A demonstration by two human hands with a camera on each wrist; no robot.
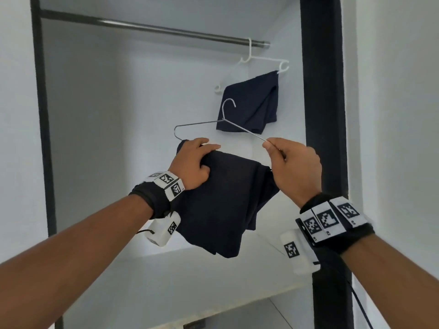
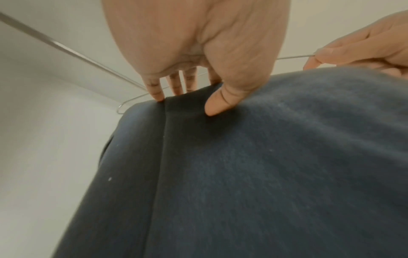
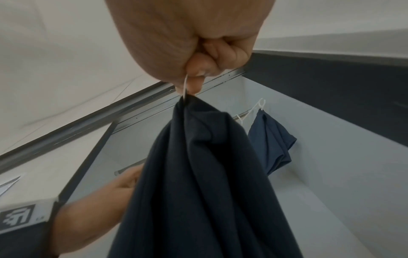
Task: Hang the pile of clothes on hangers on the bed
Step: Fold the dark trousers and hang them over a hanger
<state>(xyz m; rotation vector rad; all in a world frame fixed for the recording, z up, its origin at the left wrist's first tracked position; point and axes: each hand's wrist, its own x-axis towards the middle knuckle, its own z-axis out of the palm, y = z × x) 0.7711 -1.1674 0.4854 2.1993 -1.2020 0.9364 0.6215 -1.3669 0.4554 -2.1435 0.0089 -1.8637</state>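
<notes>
Pinching the thin wire hanger's (image 1: 202, 124) three-o'clock end, right hand (image 1: 294, 165) steadies it; left hand (image 1: 192, 162) grips the folded navy garment (image 1: 225, 205) draped there, likely settling it before hooking the steel rail (image 1: 152, 28) at twelve o'clock

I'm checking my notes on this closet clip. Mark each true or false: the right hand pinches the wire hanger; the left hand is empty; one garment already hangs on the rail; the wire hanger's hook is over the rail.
1. The right hand pinches the wire hanger. True.
2. The left hand is empty. False: it grips the dark garment.
3. A folded garment already hangs from the rail. True, on a white hanger.
4. The wire hanger's hook is over the rail. False: it is well below it.
</notes>
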